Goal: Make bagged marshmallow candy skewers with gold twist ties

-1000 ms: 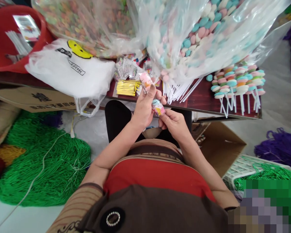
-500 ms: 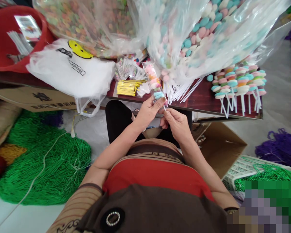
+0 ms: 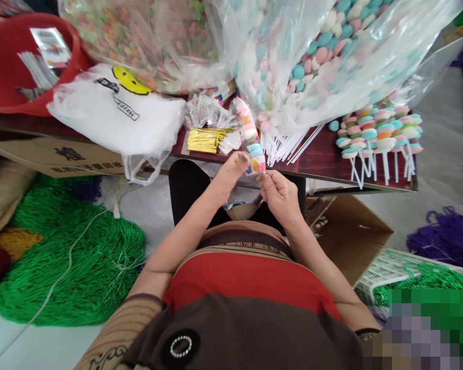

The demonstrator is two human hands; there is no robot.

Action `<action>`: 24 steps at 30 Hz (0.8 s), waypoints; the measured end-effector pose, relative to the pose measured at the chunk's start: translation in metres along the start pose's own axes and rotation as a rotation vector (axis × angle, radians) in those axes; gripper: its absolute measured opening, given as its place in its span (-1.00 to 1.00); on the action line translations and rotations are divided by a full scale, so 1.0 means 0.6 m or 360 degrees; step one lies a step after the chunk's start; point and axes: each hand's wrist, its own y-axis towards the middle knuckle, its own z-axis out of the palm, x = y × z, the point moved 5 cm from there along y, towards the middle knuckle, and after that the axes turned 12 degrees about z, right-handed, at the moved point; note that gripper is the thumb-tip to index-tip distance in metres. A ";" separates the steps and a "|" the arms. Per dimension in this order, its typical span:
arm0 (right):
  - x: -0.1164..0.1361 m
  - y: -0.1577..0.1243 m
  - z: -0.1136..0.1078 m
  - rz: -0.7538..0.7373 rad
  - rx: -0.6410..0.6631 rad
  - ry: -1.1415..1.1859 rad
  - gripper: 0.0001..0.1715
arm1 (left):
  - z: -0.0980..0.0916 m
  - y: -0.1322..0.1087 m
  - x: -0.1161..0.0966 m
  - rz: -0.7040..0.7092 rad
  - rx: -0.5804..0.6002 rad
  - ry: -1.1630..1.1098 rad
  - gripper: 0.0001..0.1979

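Note:
A candy skewer (image 3: 249, 134) of stacked pastel discs in a clear wrapper points away from me over the table's front edge. My left hand (image 3: 233, 169) is closed on its lower end from the left. My right hand (image 3: 278, 191) pinches the wrapper's bottom, just below the left. Gold twist ties (image 3: 205, 140) lie on the dark red table (image 3: 320, 159) just beyond my hands. Loose white sticks (image 3: 287, 144) lie to the right of the skewer.
Big clear bags of pastel candy (image 3: 316, 56) and of mixed candy (image 3: 146, 41) fill the table's back. Finished skewers (image 3: 378, 131) lie at right, a white smiley bag (image 3: 116, 113) and red basin (image 3: 19, 61) at left. Cardboard box (image 3: 351, 236) and green beads (image 3: 61, 252) are on the floor.
The skewer went from lying across my left palm to pointing away, upright over the table edge. Both hands slid down to grip its lower end.

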 end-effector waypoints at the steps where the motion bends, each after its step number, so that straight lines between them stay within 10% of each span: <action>1: 0.000 -0.001 0.000 0.0015 0.0018 0.0017 -0.48 | 0.002 0.004 -0.002 -0.0012 0.0034 -0.0092 -0.55; 13: -0.007 -0.013 0.033 0.0099 0.0122 0.0165 -0.39 | 0.034 -0.013 0.026 -0.0171 0.0282 -0.0414 -0.59; 18: -0.011 0.004 -0.013 0.0161 0.0593 -0.0135 -0.41 | 0.020 -0.022 0.029 -0.0278 0.0341 -0.0342 -0.71; 21: 0.000 0.025 -0.075 0.0133 0.0281 0.0172 -0.48 | 0.043 -0.046 0.023 -0.0424 0.0678 -0.0494 -0.64; 24: 0.014 0.028 -0.072 0.0118 0.0471 0.0593 -0.15 | 0.082 -0.089 0.029 -0.0795 0.1112 -0.0640 -0.57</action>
